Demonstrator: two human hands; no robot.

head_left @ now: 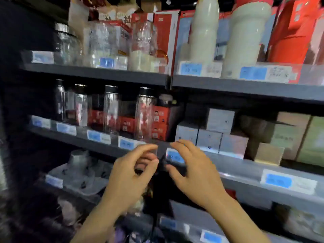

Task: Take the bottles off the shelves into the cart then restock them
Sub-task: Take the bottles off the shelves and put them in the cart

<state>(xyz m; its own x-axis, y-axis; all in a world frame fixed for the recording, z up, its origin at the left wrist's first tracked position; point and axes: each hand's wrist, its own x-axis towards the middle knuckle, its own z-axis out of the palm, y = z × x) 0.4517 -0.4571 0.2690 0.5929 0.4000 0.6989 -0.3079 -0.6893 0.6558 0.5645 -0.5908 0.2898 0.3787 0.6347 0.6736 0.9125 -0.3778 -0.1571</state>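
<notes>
Above both hands' fingers [149,148] — clear bottles [145,113].

Motion blur smears the whole view, so the price tags [253,73] are unreadable. Both forearms are cut off by the bottom edge. The left hand [128,178] and right hand [194,172] cover the shelf edge [245,172] between them (any contact is unclear). The 2 white bottles [204,32] lose their tops at the upper edge.

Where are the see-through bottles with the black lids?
The clear glass bottles with black lids stand in a row on the middle grey shelf, left side of the head view, beside stacked red boxes, above both hands.
</notes>
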